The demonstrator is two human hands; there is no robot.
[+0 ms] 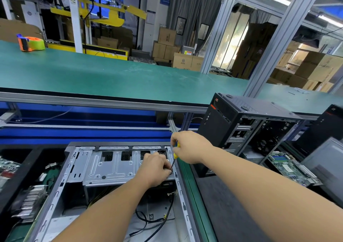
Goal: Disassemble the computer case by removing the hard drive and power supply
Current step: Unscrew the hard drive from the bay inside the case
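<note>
An open computer case [61, 186] lies on its side in front of me, its silver drive cage [109, 167] across the far end. My right hand [189, 147] grips a yellow-handled screwdriver [175, 155] whose dark shaft points down at the cage's right edge. My left hand [156, 169] rests on that corner with its fingers curled at the screwdriver tip; what they pinch is hidden. Black cables [148, 221] lie on the case floor. The hard drive and power supply are not plainly visible.
A second black tower case [222, 123] stands open at the right, with a green motherboard [291, 167] beside it. Circuit boards and a heatsink [29, 201] lie in a bin at the left. A tape dispenser [30, 43] sits on the green bench beyond.
</note>
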